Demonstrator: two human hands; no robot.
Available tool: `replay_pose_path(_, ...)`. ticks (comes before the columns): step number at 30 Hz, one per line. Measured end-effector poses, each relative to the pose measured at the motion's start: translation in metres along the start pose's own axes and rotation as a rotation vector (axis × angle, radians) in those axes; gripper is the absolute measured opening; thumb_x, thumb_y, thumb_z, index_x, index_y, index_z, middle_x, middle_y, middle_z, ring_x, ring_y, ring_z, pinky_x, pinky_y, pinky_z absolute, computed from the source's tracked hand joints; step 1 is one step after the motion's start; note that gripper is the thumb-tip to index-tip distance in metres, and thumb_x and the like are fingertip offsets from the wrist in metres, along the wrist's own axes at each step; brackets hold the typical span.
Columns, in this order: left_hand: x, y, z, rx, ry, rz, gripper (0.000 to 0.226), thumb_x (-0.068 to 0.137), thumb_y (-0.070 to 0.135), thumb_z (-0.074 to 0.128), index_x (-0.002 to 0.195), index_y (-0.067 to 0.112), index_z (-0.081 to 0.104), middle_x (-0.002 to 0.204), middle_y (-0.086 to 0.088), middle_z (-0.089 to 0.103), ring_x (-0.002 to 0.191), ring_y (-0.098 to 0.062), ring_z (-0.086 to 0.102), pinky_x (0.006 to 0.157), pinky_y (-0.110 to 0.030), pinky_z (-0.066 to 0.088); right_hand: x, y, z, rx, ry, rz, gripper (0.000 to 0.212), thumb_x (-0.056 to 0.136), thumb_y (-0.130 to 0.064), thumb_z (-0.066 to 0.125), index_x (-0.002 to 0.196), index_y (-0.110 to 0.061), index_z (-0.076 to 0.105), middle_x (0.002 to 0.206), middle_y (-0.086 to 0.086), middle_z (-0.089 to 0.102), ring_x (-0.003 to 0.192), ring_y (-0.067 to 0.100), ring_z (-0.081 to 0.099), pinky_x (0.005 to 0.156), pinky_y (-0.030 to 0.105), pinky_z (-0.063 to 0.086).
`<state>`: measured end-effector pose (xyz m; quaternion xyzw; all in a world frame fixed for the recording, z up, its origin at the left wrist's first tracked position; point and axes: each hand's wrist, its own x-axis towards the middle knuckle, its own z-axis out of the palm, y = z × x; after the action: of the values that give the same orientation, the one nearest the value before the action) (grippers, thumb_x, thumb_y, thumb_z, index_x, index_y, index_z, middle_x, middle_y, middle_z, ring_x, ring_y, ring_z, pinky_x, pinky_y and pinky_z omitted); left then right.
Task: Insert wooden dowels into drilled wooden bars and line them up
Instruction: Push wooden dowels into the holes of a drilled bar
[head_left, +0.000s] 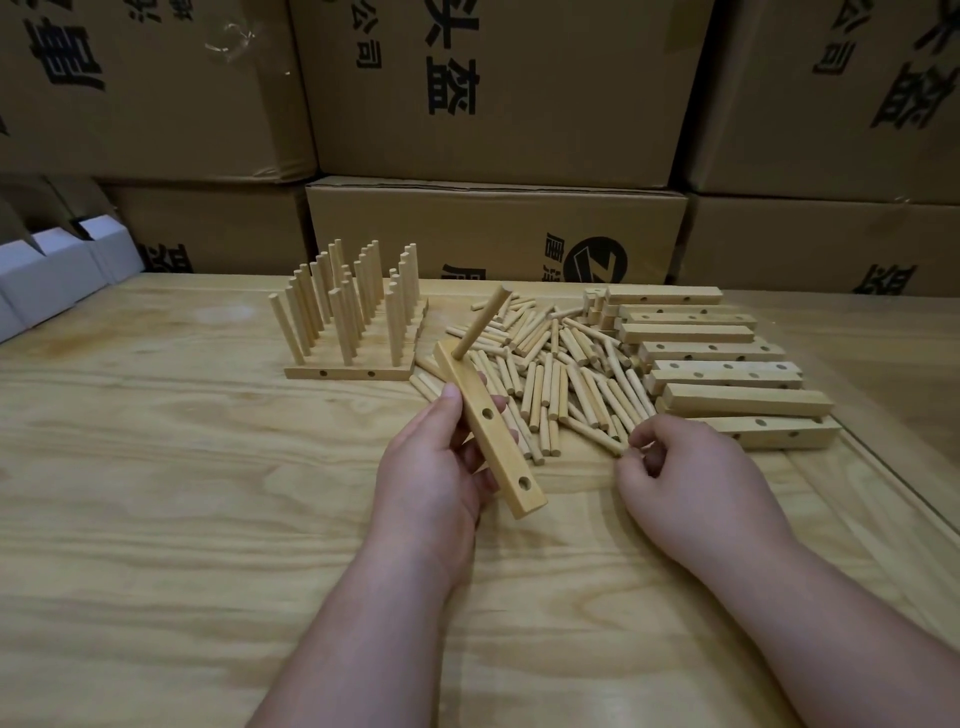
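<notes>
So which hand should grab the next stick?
Probably the right hand: its fingers already pinch at the loose dowels, while the left hand holds the bar.

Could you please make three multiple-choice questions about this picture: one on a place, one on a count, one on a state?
1. Where do the finished bars with upright dowels stand?
A. far left on the table
B. on the cardboard boxes
C. beside the right arm

2. How many dowels are in the bar that the left hand holds?
A. none
B. one
C. three

3. What is the right hand doing?
A. lying flat, fingers straight
B. pinching a loose dowel at the pile's edge
C. gripping a drilled bar

Answers: 1 A, they stand left of the loose pile; 2 B, one dowel at the far end, two holes open; 3 B, fingertips close on it.
</notes>
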<state>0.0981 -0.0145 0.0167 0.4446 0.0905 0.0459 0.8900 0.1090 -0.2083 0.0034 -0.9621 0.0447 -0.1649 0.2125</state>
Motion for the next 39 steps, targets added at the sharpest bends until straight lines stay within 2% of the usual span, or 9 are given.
replay_pose_path(4, 0.0, 0.0, 0.0, -0.005, -0.003, 0.008, 0.031, 0.105, 0.032, 0.049, 0.108, 0.012, 0.073, 0.082, -0.003, 0.076, 0.06, -0.014, 0.067, 0.052, -0.027, 0.055, -0.001, 0.0, 0.002, -0.034, -0.025, -0.024, 0.023, 0.087, -0.049, 0.062, 0.105, -0.033, 0.066, 0.097, -0.011, 0.054, 0.083, 0.012, 0.056, 0.07, 0.031, 0.049)
replay_pose_path(10, 0.0, -0.001, 0.0, 0.005, -0.014, 0.004, 0.033, 0.105, 0.033, 0.048, 0.112, 0.012, 0.073, 0.084, -0.003, 0.075, 0.062, -0.014, 0.067, 0.054, -0.027, 0.056, 0.0, -0.001, -0.003, -0.042, 0.006, -0.016, 0.011, 0.084, -0.042, 0.065, 0.088, -0.033, 0.069, 0.09, -0.013, 0.062, 0.08, 0.01, 0.057, 0.065, 0.029, 0.048)
replay_pose_path(17, 0.001, -0.001, 0.0, 0.009, -0.015, 0.008, 0.033, 0.105, 0.032, 0.048, 0.111, 0.012, 0.073, 0.085, -0.003, 0.074, 0.062, -0.014, 0.066, 0.055, -0.028, 0.056, 0.0, -0.001, -0.004, -0.017, 0.006, 0.025, 0.013, 0.081, -0.032, 0.065, 0.094, -0.033, 0.067, 0.09, -0.013, 0.064, 0.081, 0.012, 0.056, 0.066, 0.029, 0.048)
replay_pose_path(22, 0.002, -0.002, -0.001, 0.017, -0.022, 0.016, 0.033, 0.105, 0.033, 0.048, 0.111, 0.012, 0.073, 0.084, -0.002, 0.075, 0.062, -0.014, 0.066, 0.056, -0.028, 0.056, -0.001, -0.003, -0.004, 0.053, 0.093, 0.007, 0.011, 0.084, -0.031, 0.064, 0.094, -0.033, 0.069, 0.086, -0.016, 0.064, 0.079, 0.011, 0.057, 0.065, 0.03, 0.049)
replay_pose_path(25, 0.002, -0.003, -0.002, 0.023, -0.017, 0.023, 0.033, 0.105, 0.033, 0.048, 0.111, 0.012, 0.073, 0.084, -0.003, 0.075, 0.062, -0.014, 0.066, 0.055, -0.027, 0.056, 0.0, -0.001, -0.003, 0.155, 0.172, -0.054, 0.015, 0.087, -0.024, 0.066, 0.101, -0.024, 0.072, 0.094, -0.012, 0.065, 0.079, 0.005, 0.056, 0.068, 0.023, 0.042)
replay_pose_path(27, 0.003, -0.003, -0.002, 0.014, -0.001, 0.027, 0.032, 0.105, 0.033, 0.049, 0.109, 0.012, 0.073, 0.082, -0.002, 0.073, 0.058, -0.014, 0.064, 0.052, -0.027, 0.054, -0.002, -0.003, -0.003, 0.224, 0.223, -0.116, 0.015, 0.087, -0.019, 0.069, 0.101, -0.021, 0.073, 0.091, -0.014, 0.063, 0.079, 0.001, 0.056, 0.066, 0.008, 0.037)
replay_pose_path(29, 0.004, -0.003, -0.003, 0.019, 0.025, 0.018, 0.033, 0.104, 0.036, 0.051, 0.104, 0.014, 0.076, 0.076, 0.0, 0.07, 0.053, -0.012, 0.058, 0.047, -0.027, 0.049, -0.006, -0.006, -0.005, 0.333, 0.254, -0.231, 0.015, 0.086, -0.014, 0.073, 0.1, -0.019, 0.074, 0.089, -0.017, 0.062, 0.085, -0.004, 0.058, 0.069, 0.002, 0.04)
replay_pose_path(34, 0.004, -0.004, -0.003, 0.025, 0.057, 0.01, 0.042, 0.102, 0.041, 0.054, 0.077, 0.02, 0.081, 0.061, 0.0, 0.059, 0.047, -0.012, 0.052, 0.047, -0.028, 0.044, -0.018, -0.019, -0.006, 0.524, 0.327, -0.587, 0.017, 0.084, -0.009, 0.075, 0.1, -0.011, 0.076, 0.093, -0.011, 0.067, 0.085, -0.001, 0.063, 0.076, 0.009, 0.048)
replay_pose_path(39, 0.006, -0.005, -0.004, 0.035, 0.085, -0.003, 0.034, 0.101, 0.043, 0.056, 0.095, 0.018, 0.079, 0.06, -0.002, 0.06, 0.045, -0.012, 0.055, 0.047, -0.026, 0.047, -0.026, -0.021, -0.005, 0.594, 0.349, -0.648, 0.02, 0.086, -0.012, 0.076, 0.105, -0.009, 0.075, 0.093, -0.004, 0.07, 0.085, 0.004, 0.067, 0.075, 0.015, 0.054)
